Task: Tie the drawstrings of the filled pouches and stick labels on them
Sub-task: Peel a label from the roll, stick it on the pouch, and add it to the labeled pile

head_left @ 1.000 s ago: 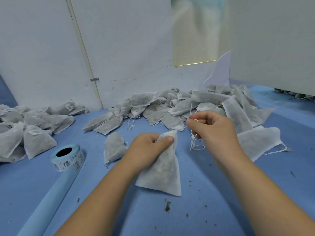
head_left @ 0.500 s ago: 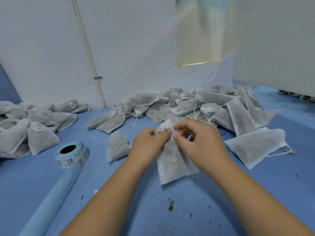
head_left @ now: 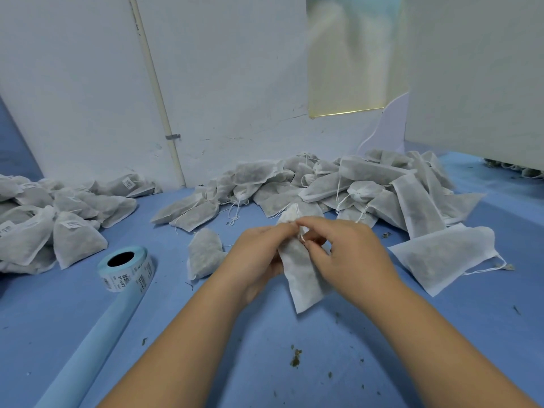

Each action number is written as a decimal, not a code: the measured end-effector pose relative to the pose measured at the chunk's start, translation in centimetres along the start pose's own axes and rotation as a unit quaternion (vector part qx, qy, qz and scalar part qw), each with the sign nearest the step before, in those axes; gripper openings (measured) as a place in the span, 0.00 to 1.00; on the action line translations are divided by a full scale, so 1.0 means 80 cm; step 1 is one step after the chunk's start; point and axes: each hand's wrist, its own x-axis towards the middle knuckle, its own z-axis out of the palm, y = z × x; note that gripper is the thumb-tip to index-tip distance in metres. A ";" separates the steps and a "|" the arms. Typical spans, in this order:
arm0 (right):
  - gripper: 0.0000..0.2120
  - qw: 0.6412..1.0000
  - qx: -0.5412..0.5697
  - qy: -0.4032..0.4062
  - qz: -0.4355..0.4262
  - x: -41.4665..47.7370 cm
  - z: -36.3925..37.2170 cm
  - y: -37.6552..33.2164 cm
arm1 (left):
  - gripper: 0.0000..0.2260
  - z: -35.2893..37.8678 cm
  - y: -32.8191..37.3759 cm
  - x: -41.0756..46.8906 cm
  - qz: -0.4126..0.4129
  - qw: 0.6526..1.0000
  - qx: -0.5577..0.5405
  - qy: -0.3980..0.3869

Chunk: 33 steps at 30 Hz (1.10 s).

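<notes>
A filled white mesh pouch (head_left: 300,275) hangs between both hands above the blue table. My left hand (head_left: 259,254) grips the pouch just under its gathered neck. My right hand (head_left: 347,251) pinches the white drawstring at the neck, fingers curled close against the left fingertips. One small tied pouch (head_left: 204,253) lies just left of my hands. A roll of barcode labels (head_left: 126,267) stands at the left on its light-blue backing strip.
A heap of untied pouches (head_left: 338,184) with loose strings fills the back, against the white wall. One flat pouch (head_left: 444,254) lies to the right. Labelled pouches (head_left: 53,222) are piled at the left. Herb crumbs (head_left: 295,357) dot the blue table (head_left: 412,363).
My right hand, which held the string out to the right a second ago, has come in to the pouch neck. The pouch has turned more upright between both hands.
</notes>
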 end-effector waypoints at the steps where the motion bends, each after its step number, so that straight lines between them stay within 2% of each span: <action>1: 0.17 1.000 0.001 -0.005 0.008 0.000 0.000 0.000 | 0.13 -0.001 0.000 0.000 0.000 1.000 -0.007 -0.007; 6: 0.20 0.998 0.047 -0.020 0.032 0.001 -0.002 0.002 | 0.07 -0.002 -0.002 -0.001 0.002 0.999 -0.017 -0.028; 9: 0.21 0.996 0.077 -0.028 0.033 -0.001 -0.002 0.001 | 0.08 0.000 0.001 -0.007 0.003 1.000 0.003 -0.021; 13: 0.21 0.988 0.144 -0.013 0.057 -0.001 0.002 0.003 | 0.13 -0.002 0.011 -0.014 0.004 0.998 0.051 0.023; 17: 0.18 0.971 0.227 -0.001 0.077 -0.001 0.007 -0.003 | 0.07 -0.012 0.017 -0.026 0.012 0.994 0.084 0.066; 20: 0.17 0.955 0.282 0.002 0.095 -0.003 0.012 -0.013 | 0.11 -0.036 0.025 -0.040 0.012 0.986 0.124 0.113; 21: 0.16 0.951 0.293 -0.006 0.101 -0.004 0.014 -0.016 | 0.10 -0.048 0.029 -0.046 0.017 0.983 0.123 0.134; 24: 0.14 0.932 0.337 -0.049 0.125 -0.011 0.022 -0.029 | 0.03 -0.098 0.044 -0.062 0.043 0.975 0.086 0.199; 28: 0.13 0.920 0.353 -0.113 0.128 -0.022 0.040 -0.048 | 0.07 -0.177 0.060 -0.087 0.072 0.963 -0.022 0.258; 33: 0.10 0.905 0.364 -0.192 0.108 -0.025 0.072 -0.078 | 0.07 -0.245 0.044 -0.118 0.023 0.947 -0.178 0.268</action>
